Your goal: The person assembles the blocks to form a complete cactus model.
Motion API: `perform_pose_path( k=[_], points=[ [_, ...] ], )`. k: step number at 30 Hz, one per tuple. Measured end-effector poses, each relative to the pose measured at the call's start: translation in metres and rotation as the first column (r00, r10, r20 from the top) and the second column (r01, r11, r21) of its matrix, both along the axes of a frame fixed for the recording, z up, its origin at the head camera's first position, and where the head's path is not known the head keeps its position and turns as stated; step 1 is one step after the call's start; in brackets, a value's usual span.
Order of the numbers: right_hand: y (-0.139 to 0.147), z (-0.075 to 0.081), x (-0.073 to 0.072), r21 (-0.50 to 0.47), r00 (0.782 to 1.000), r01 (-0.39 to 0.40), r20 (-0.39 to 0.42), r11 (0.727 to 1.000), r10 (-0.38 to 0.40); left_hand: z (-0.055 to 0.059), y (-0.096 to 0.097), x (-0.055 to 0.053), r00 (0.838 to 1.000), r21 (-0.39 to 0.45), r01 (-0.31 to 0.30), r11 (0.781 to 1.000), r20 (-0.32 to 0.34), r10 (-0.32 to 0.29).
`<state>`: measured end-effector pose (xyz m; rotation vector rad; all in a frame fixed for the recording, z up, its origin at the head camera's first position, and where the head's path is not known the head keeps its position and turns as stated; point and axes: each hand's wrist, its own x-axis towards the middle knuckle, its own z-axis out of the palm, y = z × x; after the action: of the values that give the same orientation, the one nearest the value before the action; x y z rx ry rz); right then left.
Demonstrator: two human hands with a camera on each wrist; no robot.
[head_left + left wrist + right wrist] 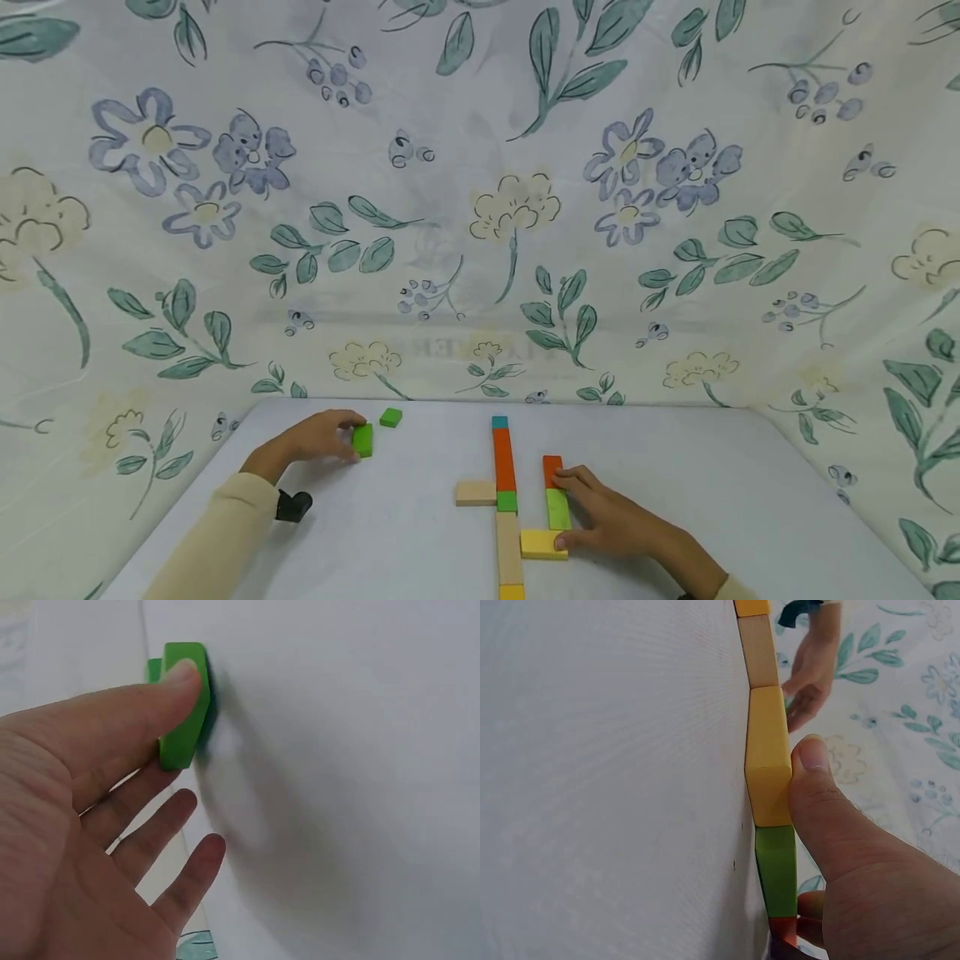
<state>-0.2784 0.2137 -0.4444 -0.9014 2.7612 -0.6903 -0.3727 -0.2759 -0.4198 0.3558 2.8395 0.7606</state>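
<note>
My left hand [321, 435] pinches a bright green block [363, 442] at the table's left; the left wrist view shows the thumb on its face, with the other fingers spread behind and below. A smaller green block [391, 417] lies just beyond it. My right hand [617, 518] rests over a short branch of blocks, its thumb on a yellow block [537, 544] and its fingertips at an orange-red block [552, 468]. Between those two lies a light green block [557, 509]. The yellow block meets the side of a long row at its plain wooden block [509, 548].
Farther up the row come a green square [507, 501], a long orange-red block [504, 461] and a blue piece [500, 422]; a yellow block [512, 592] is nearest. Another wooden block [476, 493] sticks out left. Floral cloth [450, 250] rises behind the white table [675, 450].
</note>
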Motion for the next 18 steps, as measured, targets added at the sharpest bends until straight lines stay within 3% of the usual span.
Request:
perform_pose_path(
  k=[9,18],
  points=[
    [0.001,0.002,-0.001,0.003,1.000,-0.006,-0.007,1.000,0.006,0.016,0.012,0.002,0.997,0.096,-0.028,0.995,-0.063,0.034],
    [0.000,-0.001,0.000,-0.002,1.000,-0.008,-0.007,1.000,0.008,0.023,0.036,0.010,0.995,0.145,0.030,0.989,-0.100,-0.016]
  ],
)
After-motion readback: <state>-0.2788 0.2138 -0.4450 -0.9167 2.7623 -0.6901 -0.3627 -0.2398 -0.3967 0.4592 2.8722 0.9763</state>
